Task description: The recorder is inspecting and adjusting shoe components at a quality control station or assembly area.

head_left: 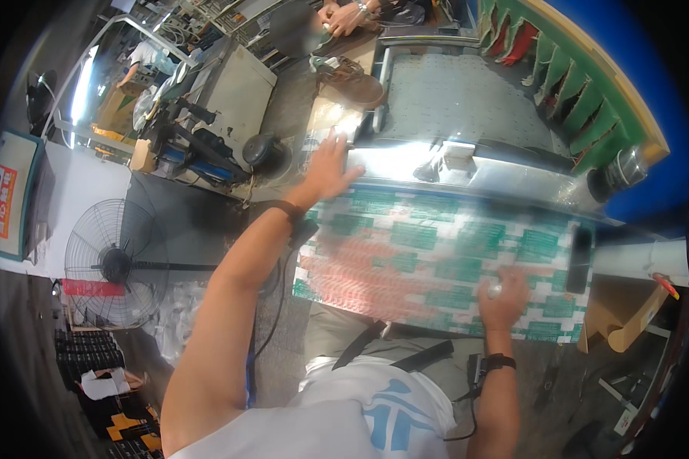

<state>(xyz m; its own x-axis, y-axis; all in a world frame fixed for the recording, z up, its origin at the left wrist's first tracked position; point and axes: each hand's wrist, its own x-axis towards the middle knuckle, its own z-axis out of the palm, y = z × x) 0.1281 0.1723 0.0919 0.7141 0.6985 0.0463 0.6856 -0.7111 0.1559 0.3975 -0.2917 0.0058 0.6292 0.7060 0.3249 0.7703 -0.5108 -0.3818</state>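
Observation:
My left hand (331, 170) reaches forward with its fingers spread and nothing in it, by the left end of the metal ledge (513, 177). Farther off, a brown shoe (358, 88) rests on a narrow pale surface. My right hand (505, 300) is low over the board (467, 321) covered in green, red and white printed sheeting. Its fingers curl round a small, shiny, whitish thing (494, 291), whose kind I cannot make out. A dark, phone-shaped slab (581, 258) lies at the board's right end.
Beyond the ledge runs a grey conveyor bed (467, 96) beside a green fringed curtain (589, 115). Another person's hands (346, 18) work at the far end. A caged fan (115, 264) stands left, and a cardboard piece (628, 314) is at right.

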